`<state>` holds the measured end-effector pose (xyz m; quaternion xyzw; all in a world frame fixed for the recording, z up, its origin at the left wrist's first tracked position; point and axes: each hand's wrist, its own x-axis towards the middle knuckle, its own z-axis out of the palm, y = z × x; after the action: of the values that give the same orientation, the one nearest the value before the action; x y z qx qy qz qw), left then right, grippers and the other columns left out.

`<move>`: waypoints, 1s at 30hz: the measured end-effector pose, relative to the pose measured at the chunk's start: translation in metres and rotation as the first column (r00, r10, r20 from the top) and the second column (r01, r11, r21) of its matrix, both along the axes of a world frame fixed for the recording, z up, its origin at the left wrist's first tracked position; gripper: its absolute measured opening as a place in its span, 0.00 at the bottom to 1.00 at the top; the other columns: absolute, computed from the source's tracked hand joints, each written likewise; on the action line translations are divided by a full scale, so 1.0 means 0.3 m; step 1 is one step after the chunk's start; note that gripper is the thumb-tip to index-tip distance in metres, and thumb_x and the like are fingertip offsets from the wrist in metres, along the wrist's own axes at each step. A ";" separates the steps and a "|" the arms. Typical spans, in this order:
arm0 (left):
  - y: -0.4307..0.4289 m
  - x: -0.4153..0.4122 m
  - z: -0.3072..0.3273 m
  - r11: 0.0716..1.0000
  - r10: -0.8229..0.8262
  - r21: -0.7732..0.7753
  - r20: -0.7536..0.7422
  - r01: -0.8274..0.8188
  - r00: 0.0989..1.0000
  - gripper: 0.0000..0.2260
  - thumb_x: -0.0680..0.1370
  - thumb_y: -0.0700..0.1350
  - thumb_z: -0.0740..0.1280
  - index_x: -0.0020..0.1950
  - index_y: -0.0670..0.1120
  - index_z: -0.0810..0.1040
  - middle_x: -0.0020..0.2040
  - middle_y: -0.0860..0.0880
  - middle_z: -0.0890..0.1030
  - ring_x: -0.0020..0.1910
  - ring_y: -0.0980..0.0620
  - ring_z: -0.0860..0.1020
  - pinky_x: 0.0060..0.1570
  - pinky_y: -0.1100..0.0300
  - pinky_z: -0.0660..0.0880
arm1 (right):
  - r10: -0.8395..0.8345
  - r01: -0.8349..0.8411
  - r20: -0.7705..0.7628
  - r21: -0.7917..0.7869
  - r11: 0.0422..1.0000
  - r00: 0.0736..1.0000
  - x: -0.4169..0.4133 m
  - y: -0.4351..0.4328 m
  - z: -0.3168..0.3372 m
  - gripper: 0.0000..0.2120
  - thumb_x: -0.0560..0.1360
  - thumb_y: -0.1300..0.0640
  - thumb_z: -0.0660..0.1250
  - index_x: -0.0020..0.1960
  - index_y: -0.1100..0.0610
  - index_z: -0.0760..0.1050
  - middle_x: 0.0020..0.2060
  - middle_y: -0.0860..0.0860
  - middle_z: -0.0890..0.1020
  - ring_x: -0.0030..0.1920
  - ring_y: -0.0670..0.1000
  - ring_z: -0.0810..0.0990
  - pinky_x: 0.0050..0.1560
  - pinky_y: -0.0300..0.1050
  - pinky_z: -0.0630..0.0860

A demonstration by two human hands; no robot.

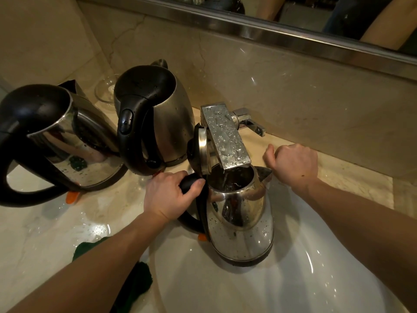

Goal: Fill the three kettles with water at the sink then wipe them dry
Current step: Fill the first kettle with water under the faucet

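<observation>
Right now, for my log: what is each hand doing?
Left hand: grips the kettle handle.
Right hand: curled in a fist, holding nothing visible.

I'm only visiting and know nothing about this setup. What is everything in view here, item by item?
kettle under the tap: 1, shiny steel, black handle, lid open, held over the sink
middle kettle: 1, brushed steel, black handle, on the counter left of the tap
left kettle: 1, shiny steel, black handle, on the counter at far left
tap: 1, chrome, wet, water running
tap lever: 1, chrome, right of the tap
sink: 1, white, lower right
cloth: 1, dark green, on the counter by the sink
glass dish: 1, clear, behind the kettles
mirror: 1, steel-framed, top
counter: 1, beige marble, wet
left hand: grips the kettle's handle
right hand: fingers curled, empty, right of the tap
</observation>
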<state>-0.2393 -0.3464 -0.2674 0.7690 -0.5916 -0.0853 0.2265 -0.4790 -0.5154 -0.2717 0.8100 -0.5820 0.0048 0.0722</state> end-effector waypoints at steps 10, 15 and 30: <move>-0.002 0.004 -0.009 1.000 -0.010 -0.005 -0.017 0.010 1.000 0.30 0.72 0.68 0.48 0.34 0.47 0.77 0.26 0.52 0.72 0.27 0.54 0.71 0.29 0.61 0.63 | 0.002 -0.002 -0.003 0.008 1.000 1.000 0.002 0.002 0.007 0.28 0.80 0.44 0.48 0.24 0.54 0.64 0.24 0.54 0.73 0.28 0.55 0.74 0.35 0.45 0.73; -0.003 0.004 -0.009 1.000 -0.004 0.004 -0.016 0.004 1.000 0.29 0.72 0.69 0.48 0.34 0.48 0.77 0.26 0.52 0.72 0.27 0.55 0.70 0.30 0.61 0.62 | 0.007 -0.007 -0.007 0.011 1.000 1.000 0.002 -0.001 0.003 0.29 0.80 0.44 0.47 0.24 0.55 0.64 0.24 0.53 0.72 0.27 0.55 0.75 0.36 0.45 0.75; -0.003 0.003 -0.007 1.000 -0.010 0.006 -0.004 0.010 1.000 0.31 0.71 0.69 0.47 0.36 0.47 0.78 0.26 0.52 0.73 0.28 0.56 0.71 0.30 0.62 0.62 | -0.003 0.003 0.002 0.006 1.000 1.000 0.000 -0.002 0.000 0.29 0.80 0.43 0.47 0.24 0.55 0.64 0.25 0.55 0.74 0.28 0.55 0.75 0.36 0.45 0.75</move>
<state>-0.2385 -0.3473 -0.2695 0.7665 -0.5947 -0.0898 0.2252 -0.4789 -0.5161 -0.2717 0.8092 -0.5834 0.0036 0.0691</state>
